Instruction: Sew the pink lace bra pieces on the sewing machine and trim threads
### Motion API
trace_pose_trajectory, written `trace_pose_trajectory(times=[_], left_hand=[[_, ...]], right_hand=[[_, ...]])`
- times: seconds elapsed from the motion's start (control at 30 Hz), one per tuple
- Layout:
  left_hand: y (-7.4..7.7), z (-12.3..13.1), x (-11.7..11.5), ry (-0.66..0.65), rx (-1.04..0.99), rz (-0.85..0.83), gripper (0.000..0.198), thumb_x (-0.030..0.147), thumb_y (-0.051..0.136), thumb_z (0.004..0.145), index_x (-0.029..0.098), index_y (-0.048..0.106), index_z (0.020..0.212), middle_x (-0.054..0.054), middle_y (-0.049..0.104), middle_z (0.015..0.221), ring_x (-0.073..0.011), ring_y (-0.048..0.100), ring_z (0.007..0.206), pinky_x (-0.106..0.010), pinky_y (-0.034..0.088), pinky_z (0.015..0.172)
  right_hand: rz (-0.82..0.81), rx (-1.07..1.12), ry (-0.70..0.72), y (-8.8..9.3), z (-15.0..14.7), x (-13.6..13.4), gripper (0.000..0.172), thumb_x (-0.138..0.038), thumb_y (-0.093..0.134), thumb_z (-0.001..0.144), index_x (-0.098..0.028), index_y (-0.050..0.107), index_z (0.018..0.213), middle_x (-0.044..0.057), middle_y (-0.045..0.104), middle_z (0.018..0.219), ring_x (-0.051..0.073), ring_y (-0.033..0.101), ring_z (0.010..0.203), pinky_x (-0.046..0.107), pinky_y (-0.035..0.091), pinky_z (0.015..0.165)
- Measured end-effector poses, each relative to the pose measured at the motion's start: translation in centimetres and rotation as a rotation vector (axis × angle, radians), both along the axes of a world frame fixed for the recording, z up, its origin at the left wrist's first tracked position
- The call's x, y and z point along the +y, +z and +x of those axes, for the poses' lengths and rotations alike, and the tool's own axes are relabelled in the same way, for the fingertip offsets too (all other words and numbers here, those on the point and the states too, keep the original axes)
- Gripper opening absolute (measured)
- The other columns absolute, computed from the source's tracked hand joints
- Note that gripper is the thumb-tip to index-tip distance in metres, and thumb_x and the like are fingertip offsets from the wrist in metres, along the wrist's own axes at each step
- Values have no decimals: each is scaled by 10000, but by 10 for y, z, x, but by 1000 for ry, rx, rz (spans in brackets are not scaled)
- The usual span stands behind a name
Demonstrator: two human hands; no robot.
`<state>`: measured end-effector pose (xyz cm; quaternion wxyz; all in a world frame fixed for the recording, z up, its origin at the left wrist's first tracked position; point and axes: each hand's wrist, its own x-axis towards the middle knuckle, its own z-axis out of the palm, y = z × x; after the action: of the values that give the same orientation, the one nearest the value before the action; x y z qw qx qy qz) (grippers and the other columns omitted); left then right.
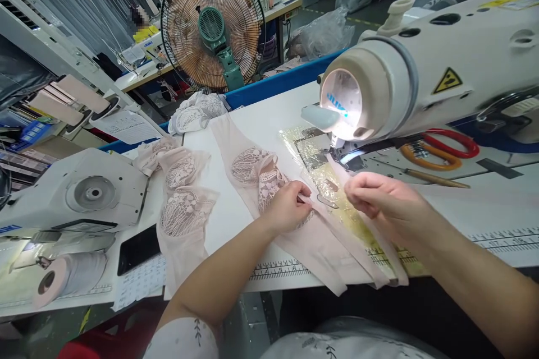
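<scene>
A pale pink lace bra (246, 167) lies on the white table to the left of the sewing machine (373, 87). My left hand (290, 207) is closed on the bra's fabric edge, beside one lace cup. My right hand (385, 202) pinches a narrow pale pink elastic band (336, 169) just in front of the lit needle area. From the pinch, the band runs up toward the presser foot (336, 148), and a length hangs down over the table's front edge. Exactly where the band meets the needle is hard to make out.
Scissors with red and orange handles (438, 148) lie beneath the machine arm. More lace bras (179, 219), a phone (138, 249), a tape roll (69, 279) and a second machine (92, 193) stand left. A fan (213, 25) is behind the table. A person sits far back.
</scene>
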<state>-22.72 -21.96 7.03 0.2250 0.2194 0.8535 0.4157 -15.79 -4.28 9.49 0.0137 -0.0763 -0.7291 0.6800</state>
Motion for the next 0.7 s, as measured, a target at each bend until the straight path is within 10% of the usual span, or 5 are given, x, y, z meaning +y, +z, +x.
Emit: trace_pose_trajectory(times=[0.23, 0.5, 0.7], left_hand=[[-1, 0, -3, -90, 17, 32, 486, 124, 581, 741, 178, 456, 1207, -87, 515, 1132, -132, 554, 827, -295, 499, 782], [-2, 0, -8, -83, -12, 76, 697, 185, 591, 758, 195, 299, 1391, -155, 377, 1319, -93, 530, 706, -332, 525, 775], [11, -3, -19, -219, 15, 60, 807, 168, 542, 794, 370, 121, 1453, -132, -38, 1543, -60, 562, 655, -345, 535, 766]], right_hand=[[-368, -75, 4, 10, 7, 7, 234, -391, 690, 670, -216, 538, 640, 77, 645, 1026, 215, 591, 918, 269, 448, 615], [571, -101, 218, -4, -15, -14, 319, -444, 489, 792, -187, 543, 973, -7, 539, 628, 173, 517, 574, 288, 383, 520], [575, -150, 445, -5, -32, -8, 62, -234, 582, 665, -198, 594, 616, 24, 591, 634, 174, 509, 595, 282, 347, 547]])
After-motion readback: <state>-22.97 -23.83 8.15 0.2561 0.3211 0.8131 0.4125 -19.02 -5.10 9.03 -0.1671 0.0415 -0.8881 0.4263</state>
